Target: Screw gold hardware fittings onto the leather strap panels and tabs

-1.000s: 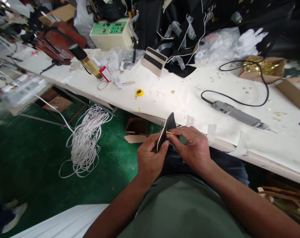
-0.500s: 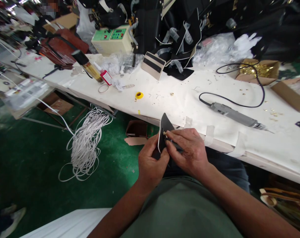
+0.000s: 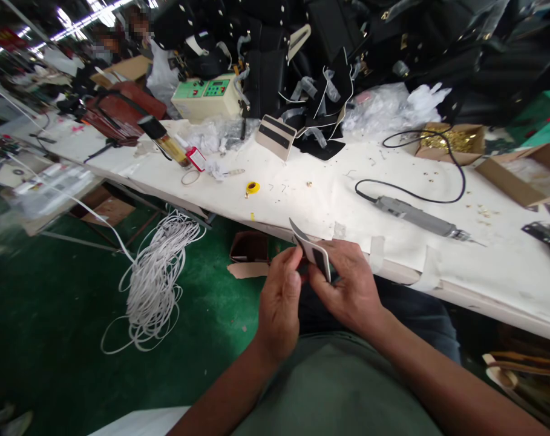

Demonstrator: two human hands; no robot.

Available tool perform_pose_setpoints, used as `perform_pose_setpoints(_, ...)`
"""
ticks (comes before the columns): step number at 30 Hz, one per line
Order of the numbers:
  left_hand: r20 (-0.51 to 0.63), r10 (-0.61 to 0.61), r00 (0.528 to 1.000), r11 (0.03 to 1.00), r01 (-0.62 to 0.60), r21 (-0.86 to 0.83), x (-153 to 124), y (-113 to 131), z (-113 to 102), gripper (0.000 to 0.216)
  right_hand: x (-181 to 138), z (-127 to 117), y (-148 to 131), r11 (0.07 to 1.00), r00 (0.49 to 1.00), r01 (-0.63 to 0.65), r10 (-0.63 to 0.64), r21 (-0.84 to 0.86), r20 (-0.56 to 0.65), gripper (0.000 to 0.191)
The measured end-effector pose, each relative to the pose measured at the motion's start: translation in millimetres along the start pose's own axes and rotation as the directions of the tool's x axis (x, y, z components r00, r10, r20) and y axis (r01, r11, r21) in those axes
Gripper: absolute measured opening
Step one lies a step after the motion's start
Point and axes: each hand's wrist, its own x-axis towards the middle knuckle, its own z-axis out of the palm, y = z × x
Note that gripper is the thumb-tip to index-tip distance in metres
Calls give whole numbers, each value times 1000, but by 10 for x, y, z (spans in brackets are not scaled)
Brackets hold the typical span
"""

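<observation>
A small black leather panel (image 3: 319,259) with a pale backing and a dark strip is up in front of me, at the table's front edge. It stands tilted, its pale side now facing right. My right hand (image 3: 351,283) is closed on its lower right part. My left hand (image 3: 280,298) has its fingertips at the panel's left edge, bent round it; its thumb is raised alongside. The gold fitting on the black face is hidden. On the white table (image 3: 238,212) lies a similar pale panel with dark strips (image 3: 276,137).
A grey rotary hand tool (image 3: 413,217) with a black cord lies at the right. Behind it stand a box of gold fittings (image 3: 451,145) and another cardboard box (image 3: 524,175). A yellow tape roll (image 3: 253,188), a spray can (image 3: 166,142) and a control box (image 3: 206,97) are farther left. Coiled white cord (image 3: 154,284) lies on the floor.
The panel has been turned, so its pale backing shows in place of the black face with the gold fitting. My left hand has loosened and shifted its fingers. The view has tilted upward slightly.
</observation>
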Motion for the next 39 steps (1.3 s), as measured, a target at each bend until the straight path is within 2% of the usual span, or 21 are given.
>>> perform_pose_setpoints(2, 13, 51, 999, 998, -51, 40, 78, -20, 9, 36, 14, -78, -17, 965, 980, -199, 191, 173, 61, 13)
perform_pose_setpoints(3, 0, 88, 996, 994, -88, 72, 131, -36, 17, 31, 17, -122, -19, 908, 947, -321, 298, 269, 122, 11)
perform_pose_setpoints(6, -61, 149, 987, 987, -145, 69, 312, -110, 71, 18, 6, -243, 7, 651, 799, -600, 517, 465, 307, 17)
perform_pose_setpoints(8, -53, 62, 997, 995, -66, -81, 423, -159, 132, 29, -10, -308, 50, 537, 737, -667, 576, 516, 354, 19)
perform_pose_setpoints(11, 96, -121, 988, 938, 146, -314, 552, -198, 233, 56, -33, -390, 136, 462, 691, -705, 621, 538, 371, 21)
perform_pose_setpoints(14, 243, -206, 948, 875, 290, -388, 645, -194, 306, 66, -48, -467, 233, 439, 659, -735, 641, 516, 393, 23)
perform_pose_setpoints(17, 310, -256, 916, 856, 364, -367, 717, -178, 352, 63, -42, -551, 319, 453, 637, -762, 654, 463, 408, 25)
perform_pose_setpoints(20, 365, -253, 896, 862, 380, -335, 772, -184, 388, 48, -5, -652, 376, 516, 661, -747, 644, 420, 385, 23)
perform_pose_setpoints(22, 402, -263, 877, 865, 399, -304, 791, -212, 410, 44, 21, -726, 402, 579, 697, -717, 615, 388, 369, 23)
perform_pose_setpoints(24, 443, -285, 850, 869, 424, -254, 792, -258, 435, 44, 28, -799, 429, 598, 699, -715, 598, 361, 392, 24)
perform_pose_setpoints(29, 518, -294, 803, 886, 432, -169, 789, -414, 571, 44, -17, -943, 562, 498, 561, -823, 639, 273, 526, 29)
perform_pose_setpoints(34, 528, -271, 804, 934, 352, -56, 1007, -534, 836, 38, 111, -1014, 798, 435, 445, -890, 762, 137, 470, 30)
perform_pose_setpoints(39, 483, -326, 812, 931, 366, 14, 1301, -587, 1073, 34, 357, -963, 1081, 395, 407, -911, 814, 118, 415, 20)
